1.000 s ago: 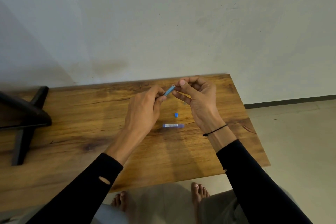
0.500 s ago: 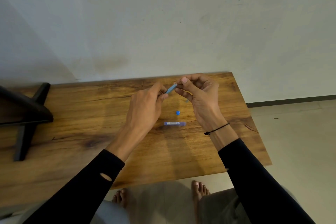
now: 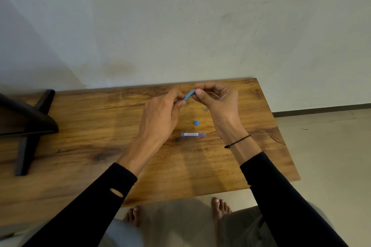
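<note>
Two hands, left hand point(image 3: 160, 114) and right hand point(image 3: 218, 102), pinch a blue tube point(image 3: 188, 94) slanting up-right, above the table point(image 3: 80, 146) near its far edge.

One slim blue tube point(image 3: 189, 94) sits between the left grip point(image 3: 160, 114) and right grip point(image 3: 218, 104). Just beneath the grips lie one blue cap point(image 3: 196, 123) and one purple tube point(image 3: 193, 134). Far left of them stands one black stand point(image 3: 26, 118).

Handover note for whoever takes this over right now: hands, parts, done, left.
Left hand: pinches the lower end of the slim light-blue plastic tube, raised above the wooden table.
Right hand: fingertips pinch the tube's upper end.
On the table, between the wrists: small blue cap and purple tube with white label, lying apart.
Done: cap lies loose, likely taken off.
Left: probably finish at the tube's top, then recap; purple tube untouched.
</note>
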The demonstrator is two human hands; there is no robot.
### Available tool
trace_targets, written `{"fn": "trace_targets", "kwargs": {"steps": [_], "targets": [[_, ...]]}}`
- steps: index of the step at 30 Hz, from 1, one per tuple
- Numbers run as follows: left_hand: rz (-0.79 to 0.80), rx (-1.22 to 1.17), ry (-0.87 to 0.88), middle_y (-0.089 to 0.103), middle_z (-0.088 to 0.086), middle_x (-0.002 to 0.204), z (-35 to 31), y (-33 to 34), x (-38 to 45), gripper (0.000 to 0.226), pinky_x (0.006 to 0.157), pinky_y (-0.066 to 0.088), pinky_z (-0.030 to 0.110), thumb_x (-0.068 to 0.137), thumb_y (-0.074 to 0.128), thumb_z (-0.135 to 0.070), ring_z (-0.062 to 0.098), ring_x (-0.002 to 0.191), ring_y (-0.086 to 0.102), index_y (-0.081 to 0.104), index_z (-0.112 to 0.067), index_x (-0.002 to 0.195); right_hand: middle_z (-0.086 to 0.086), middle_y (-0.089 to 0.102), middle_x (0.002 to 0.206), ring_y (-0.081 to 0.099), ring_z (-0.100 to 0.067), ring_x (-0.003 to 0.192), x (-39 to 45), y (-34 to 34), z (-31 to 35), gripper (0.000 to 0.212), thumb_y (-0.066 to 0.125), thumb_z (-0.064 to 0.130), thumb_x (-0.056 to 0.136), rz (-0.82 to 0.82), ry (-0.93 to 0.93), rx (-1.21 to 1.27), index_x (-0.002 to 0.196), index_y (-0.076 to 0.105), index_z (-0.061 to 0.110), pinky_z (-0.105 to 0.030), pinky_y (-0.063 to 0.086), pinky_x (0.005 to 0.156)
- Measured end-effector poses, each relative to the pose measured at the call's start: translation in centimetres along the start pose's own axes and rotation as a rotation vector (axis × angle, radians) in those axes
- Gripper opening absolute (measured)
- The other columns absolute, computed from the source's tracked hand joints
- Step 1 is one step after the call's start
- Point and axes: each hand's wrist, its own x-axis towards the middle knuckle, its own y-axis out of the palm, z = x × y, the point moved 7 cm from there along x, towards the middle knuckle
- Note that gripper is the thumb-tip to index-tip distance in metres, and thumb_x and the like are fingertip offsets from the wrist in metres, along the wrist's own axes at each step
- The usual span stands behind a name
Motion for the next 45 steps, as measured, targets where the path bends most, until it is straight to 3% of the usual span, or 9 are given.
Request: {"fn": "trace_targets", "kwargs": {"steps": [7, 11, 14, 20, 28, 32, 37, 41, 45], "targets": [[-0.013, -0.027, -0.006, 0.083, 0.0, 0.099, 0.4, 0.0, 0.1, 0.014, 0.077, 0.064, 0.047, 0.107, 0.067, -0.024, 0.024, 0.087, 0.079, 0.073, -0.014, 0.114, -0.016, 0.081, 0.106, 0.081, -0.022, 0.098, 0.3, 0.1, 0.2, 0.02, 0.072, -0.01, 0.095, 0.069, 0.02, -0.131, 0.111, 0.077, -0.001, -0.033, 0.067, 0.086], [-0.002, -0.042, -0.018, 0.083, 0.0, 0.097, 0.6, 0.2, 0.1, 0.013, 0.077, 0.064, 0.046, 0.106, 0.067, -0.024, 0.024, 0.085, 0.079, 0.072, -0.016, 0.114, 0.002, 0.076, 0.099, 0.075, -0.017, 0.09, 1.6, -2.6, 0.7, 0.025, 0.068, -0.001, 0.098, 0.09, -0.064, -0.878, 0.111, 0.075, 0.019, -0.035, 0.061, 0.073], [0.007, -0.038, -0.027, 0.083, -0.002, 0.096, 0.8, 0.2, 0.2, 0.012, 0.076, 0.064, 0.046, 0.107, 0.067, -0.026, 0.021, 0.085, 0.078, 0.072, -0.017, 0.113, -0.003, 0.076, 0.106, 0.072, -0.031, 0.098, 1.7, -4.8, -0.3, 0.025, 0.06, 0.003, 0.098, 0.163, -0.022, -1.318, 0.103, 0.073, 0.023, -0.045, 0.06, 0.079], [0.021, -0.033, -0.039, 0.083, -0.003, 0.099, 0.5, 0.3, 0.4, 0.013, 0.079, 0.064, 0.047, 0.106, 0.068, -0.026, 0.02, 0.088, 0.079, 0.072, -0.017, 0.113, -0.002, 0.072, 0.103, 0.07, -0.031, 0.097, 0.8, -3.9, -1.9, 0.024, 0.078, 0.008, 0.091, 0.36, 0.003, -1.377, 0.089, 0.063, 0.027, -0.039, 0.052, 0.075], [0.036, -0.017, -0.039, 0.083, -0.003, 0.099, 0.5, 0.3, 0.3, 0.015, 0.08, 0.064, 0.047, 0.105, 0.068, -0.028, 0.018, 0.087, 0.078, 0.072, -0.016, 0.113, -0.006, 0.064, 0.104, 0.061, -0.029, 0.088, 0.1, -2.4, -2.3, 0.021, 0.064, 0.007, 0.099, 0.373, -0.133, -1.53, 0.092, 0.052, 0.023, -0.038, 0.04, 0.07], [0.045, -0.023, -0.025, 0.083, -0.003, 0.101, 0.3, 0.4, 0.3, 0.013, 0.081, 0.065, 0.047, 0.104, 0.069, -0.026, 0.017, 0.089, 0.079, 0.073, -0.017, 0.112, 0.0, 0.062, 0.092, 0.065, -0.027, 0.089, 0.5, -2.7, -2.7, 0.02, 0.068, 0.006, 0.098, 0.396, -0.1, -1.448, 0.089, 0.058, 0.02, -0.032, 0.039, 0.065], [0.086, -0.007, -0.015, 0.083, -0.002, 0.102, 0.2, 0.6, 0.2, 0.014, 0.081, 0.064, 0.048, 0.105, 0.068, -0.026, 0.021, 0.092, 0.079, 0.071, -0.017, 0.114, 0.001, 0.074, 0.084, 0.074, -0.011, 0.072, 1.7, -3.8, 0.9, 0.019, 0.078, 0.001, 0.093, 0.163, -0.076, -0.803, 0.09, 0.068, 0.017, -0.019, 0.058, 0.065], [0.107, 0.053, 0.007, 0.083, 0.0, 0.103, -0.1, 0.9, 0.0, 0.015, 0.08, 0.062, 0.049, 0.106, 0.067, -0.026, 0.024, 0.092, 0.079, 0.071, -0.016, 0.115, -0.008, 0.076, 0.091, 0.076, -0.019, 0.081, 1.1, -2.9, 2.7, 0.022, 0.08, -0.003, 0.091, 0.093, -0.16, -0.492, 0.102, 0.066, 0.01, -0.026, 0.065, 0.068], [0.137, 0.092, -0.019, 0.082, 0.002, 0.106, -0.1, 1.2, 0.0, 0.017, 0.082, 0.062, 0.049, 0.107, 0.065, -0.028, 0.026, 0.096, 0.078, 0.07, -0.018, 0.119, -0.001, 0.077, 0.092, 0.08, -0.016, 0.083, 0.4, -1.8, 3.0, 0.036, 0.079, 0.0, 0.093, 0.138, -0.184, -0.483, 0.11, 0.059, 0.025, -0.032, 0.067, 0.062]]}}
